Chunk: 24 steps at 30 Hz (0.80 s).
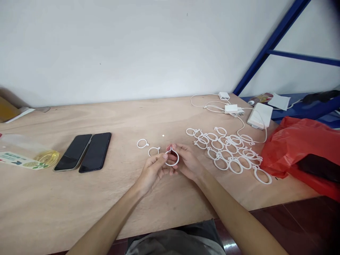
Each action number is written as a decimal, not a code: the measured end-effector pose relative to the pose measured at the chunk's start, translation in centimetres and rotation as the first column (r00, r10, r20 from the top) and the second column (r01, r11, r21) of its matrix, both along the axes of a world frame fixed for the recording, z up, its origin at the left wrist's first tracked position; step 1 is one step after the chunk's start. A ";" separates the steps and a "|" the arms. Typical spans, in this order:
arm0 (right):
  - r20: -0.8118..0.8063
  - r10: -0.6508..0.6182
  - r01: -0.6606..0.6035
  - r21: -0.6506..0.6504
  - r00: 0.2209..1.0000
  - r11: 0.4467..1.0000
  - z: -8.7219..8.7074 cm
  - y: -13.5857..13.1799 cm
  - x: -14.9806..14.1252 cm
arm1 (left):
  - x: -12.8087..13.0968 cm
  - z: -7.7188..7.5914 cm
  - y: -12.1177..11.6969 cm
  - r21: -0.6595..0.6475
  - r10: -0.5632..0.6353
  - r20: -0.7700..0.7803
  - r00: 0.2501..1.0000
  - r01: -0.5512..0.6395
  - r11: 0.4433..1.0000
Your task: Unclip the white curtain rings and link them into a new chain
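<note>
Both my hands meet over the middle of the wooden table [79,198], pinching one white plastic ring [172,158] between them. My left hand [153,170] grips the ring's left side with curled fingers. My right hand [186,160] holds its right side near the clasp at the top. Two more white rings [143,143] lie apart on the table just beyond my left hand. A pile of several white rings [230,150] lies to the right of my right hand.
Two dark phones [84,152] lie side by side at the left, next to a clear packet [25,156]. White chargers and cables [231,108] sit at the back right. A red plastic bag [300,148] rests at the table's right edge, blue shelving [276,35] behind.
</note>
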State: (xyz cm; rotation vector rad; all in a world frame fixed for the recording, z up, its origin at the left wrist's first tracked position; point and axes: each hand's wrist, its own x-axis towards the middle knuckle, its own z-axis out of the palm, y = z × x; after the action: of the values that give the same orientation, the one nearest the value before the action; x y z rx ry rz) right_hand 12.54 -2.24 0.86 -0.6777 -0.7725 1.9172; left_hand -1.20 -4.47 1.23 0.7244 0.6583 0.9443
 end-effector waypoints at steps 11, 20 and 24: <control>-0.002 -0.018 0.018 0.008 1.000 1.000 -0.2 -0.2 -0.4 | -0.4 0.2 -0.1 -0.137 -0.119 0.157 0.980 0.141 0.981; 0.287 -0.339 0.317 0.121 0.896 0.941 0.0 0.5 -0.3 | -1.3 0.2 0.6 0.326 0.128 -0.713 0.689 0.165 0.931; 0.471 -0.558 0.445 0.338 0.683 0.829 -0.2 1.1 0.8 | -1.9 0.6 0.6 0.389 0.410 -0.910 0.058 0.461 0.798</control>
State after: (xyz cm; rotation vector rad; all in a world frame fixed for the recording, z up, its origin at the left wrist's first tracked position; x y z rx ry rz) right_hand 13.30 -1.10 0.64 -1.2115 -0.9878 1.1090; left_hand -3.09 -3.92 1.83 2.1536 1.6410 0.3836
